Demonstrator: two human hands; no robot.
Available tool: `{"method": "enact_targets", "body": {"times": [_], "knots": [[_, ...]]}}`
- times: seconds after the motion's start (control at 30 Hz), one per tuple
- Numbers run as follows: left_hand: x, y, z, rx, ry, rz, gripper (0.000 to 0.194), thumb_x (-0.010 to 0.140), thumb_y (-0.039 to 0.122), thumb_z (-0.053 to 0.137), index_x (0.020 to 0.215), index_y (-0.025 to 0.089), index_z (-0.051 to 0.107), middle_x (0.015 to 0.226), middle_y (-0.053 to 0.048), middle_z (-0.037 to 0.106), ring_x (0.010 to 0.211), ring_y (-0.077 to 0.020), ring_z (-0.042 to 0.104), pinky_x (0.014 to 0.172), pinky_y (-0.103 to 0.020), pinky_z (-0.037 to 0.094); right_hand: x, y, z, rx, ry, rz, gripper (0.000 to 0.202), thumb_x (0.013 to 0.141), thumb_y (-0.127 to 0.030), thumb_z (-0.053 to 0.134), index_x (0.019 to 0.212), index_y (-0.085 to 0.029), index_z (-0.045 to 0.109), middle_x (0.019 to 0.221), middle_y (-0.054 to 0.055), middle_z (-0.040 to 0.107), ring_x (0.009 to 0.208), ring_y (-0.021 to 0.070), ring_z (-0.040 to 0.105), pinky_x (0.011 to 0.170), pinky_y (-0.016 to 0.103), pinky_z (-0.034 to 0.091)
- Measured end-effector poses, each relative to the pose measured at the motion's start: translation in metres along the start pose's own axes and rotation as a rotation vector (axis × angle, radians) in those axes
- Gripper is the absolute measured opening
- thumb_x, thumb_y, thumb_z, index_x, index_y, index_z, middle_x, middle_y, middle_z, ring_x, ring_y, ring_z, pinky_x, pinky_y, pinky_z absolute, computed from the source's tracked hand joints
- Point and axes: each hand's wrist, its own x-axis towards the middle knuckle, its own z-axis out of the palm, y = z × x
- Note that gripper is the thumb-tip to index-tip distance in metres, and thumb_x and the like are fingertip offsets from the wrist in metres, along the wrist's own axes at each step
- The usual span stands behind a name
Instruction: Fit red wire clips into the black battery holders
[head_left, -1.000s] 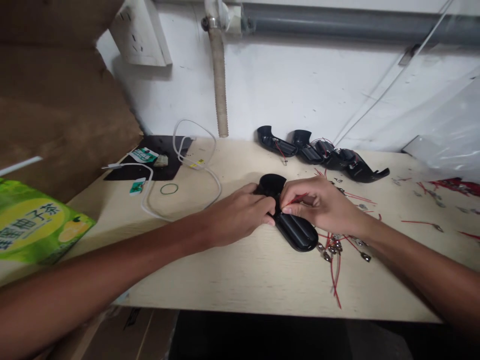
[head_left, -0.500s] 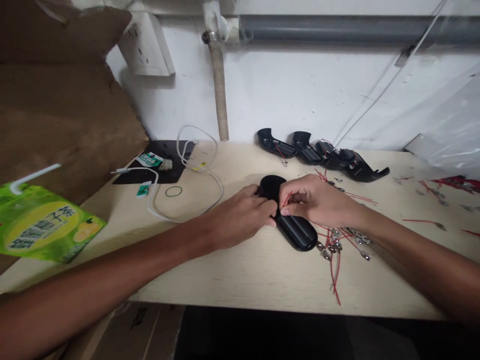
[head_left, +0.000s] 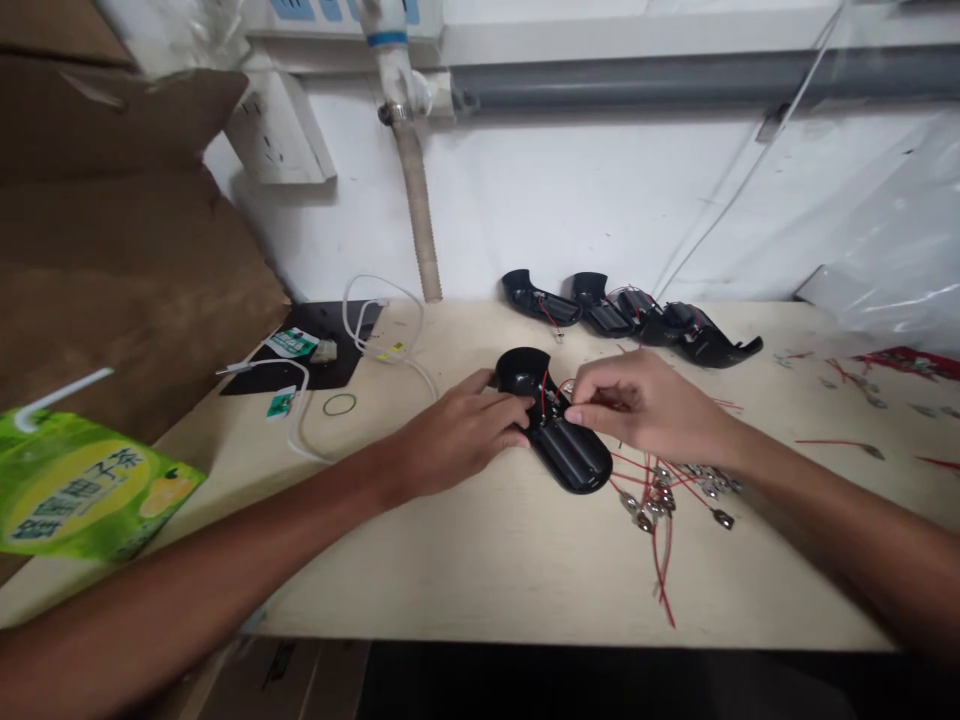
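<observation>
A black plastic housing with a curved, scooped end lies on the table in front of me. Short red wires rise from its middle. My left hand grips the housing's left side near the narrow part, thumb and fingers closed against it. On the other side, my right hand is closed in a pinch around the loose end of a red wire that loops out of the housing. The exact tip between these fingers is hidden. Several metal tabs with red wires lie beside the housing, partly under my right forearm.
Several similar black housings stand in a row near the wall. A white cable, a green rubber band and a green drink carton with a straw are on the left, by a cardboard box. More wired tabs lie right.
My right hand has drawn back to the right from the housing's middle, uncovering red wires there. The left hand keeps its grip. The view has tilted slightly up.
</observation>
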Motion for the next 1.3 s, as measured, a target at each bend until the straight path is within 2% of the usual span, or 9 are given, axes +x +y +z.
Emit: {"method": "enact_targets", "body": {"times": [0.07,0.13,0.23,0.33,0.57,0.8,1.07,1.2,1.3], "knots": [[0.001,-0.001,-0.002,0.006,0.027,0.004,0.017,0.094,0.025,0.045,0.089,0.015,0.058,0.097,-0.007,0.069,0.086,-0.0177,0.055,0.076,-0.031,0.047,-0.001,0.000,0.003,-0.175,0.080,-0.032,0.023,0.081,-0.032,0.062,0.065,-0.016,0.059,0.059,0.000,0.055,0.051,0.0095,0.045,0.050,0.026,0.035],[0.001,0.000,-0.004,0.008,0.059,0.009,0.017,0.094,0.025,0.046,0.088,0.015,0.058,0.098,-0.006,0.069,0.088,-0.0177,0.055,0.078,-0.031,0.047,-0.001,0.000,0.006,-0.208,0.140,-0.001,0.024,0.081,-0.038,0.063,0.069,-0.017,0.061,0.062,0.001,0.058,0.053,0.0104,0.048,0.051,0.026,0.037],[0.002,0.005,-0.007,0.018,0.083,0.033,0.019,0.096,0.024,0.043,0.087,0.015,0.059,0.101,-0.006,0.069,0.088,-0.0161,0.057,0.082,-0.032,0.048,-0.002,0.000,0.008,-0.017,0.038,0.158,0.028,0.079,-0.045,0.064,0.075,-0.017,0.065,0.065,0.002,0.061,0.054,0.0119,0.052,0.046,0.025,0.037],[0.001,0.010,-0.009,0.032,0.084,0.055,0.021,0.096,0.023,0.041,0.086,0.017,0.059,0.104,-0.006,0.069,0.089,-0.0157,0.060,0.087,-0.033,0.047,-0.002,-0.001,0.009,0.186,-0.065,0.217,0.028,0.076,-0.045,0.068,0.076,-0.017,0.065,0.069,0.002,0.062,0.060,0.0139,0.057,0.048,0.025,0.042],[0.001,0.014,-0.016,0.042,0.070,0.079,0.019,0.095,0.022,0.044,0.085,0.016,0.059,0.103,-0.006,0.067,0.093,-0.0177,0.060,0.093,-0.037,0.046,0.001,-0.005,0.013,0.349,-0.087,0.212,0.021,0.072,-0.036,0.073,0.073,-0.019,0.060,0.072,0.002,0.063,0.068,0.0162,0.063,0.054,0.026,0.049],[0.000,0.018,-0.015,0.101,0.097,0.154,0.016,0.095,0.018,0.044,0.086,0.017,0.057,0.096,-0.005,0.066,0.094,-0.0178,0.061,0.097,-0.039,0.046,-0.001,-0.010,0.012,0.570,-0.149,0.321,0.020,0.068,-0.029,0.076,0.078,-0.018,0.062,0.077,0.004,0.065,0.071,0.0169,0.063,0.059,0.027,0.050],[0.001,0.020,-0.011,0.225,0.157,0.204,0.019,0.093,0.015,0.046,0.078,0.014,0.058,0.085,-0.005,0.067,0.092,-0.0187,0.063,0.091,-0.040,0.052,0.001,-0.015,0.022,0.721,-0.113,0.431,0.022,0.063,-0.022,0.076,0.079,-0.015,0.063,0.073,0.003,0.066,0.068,0.0170,0.064,0.061,0.028,0.049],[0.003,0.019,-0.011,0.268,0.203,0.220,0.010,0.088,0.012,0.055,0.079,0.011,0.061,0.086,-0.007,0.068,0.097,-0.0255,0.061,0.082,-0.040,0.056,0.000,-0.013,0.027,0.649,-0.054,0.418,0.016,0.065,-0.018,0.072,0.077,-0.015,0.062,0.069,0.000,0.061,0.065,0.0141,0.059,0.059,0.026,0.045],[0.004,0.016,-0.012,0.236,0.191,0.204,0.009,0.088,0.010,0.054,0.083,0.011,0.061,0.089,-0.006,0.069,0.091,-0.0228,0.061,0.079,-0.038,0.057,-0.002,-0.008,0.029,0.465,0.005,0.325,0.016,0.070,-0.023,0.070,0.081,-0.016,0.061,0.077,0.001,0.060,0.073,0.0153,0.057,0.062,0.026,0.043]]}}
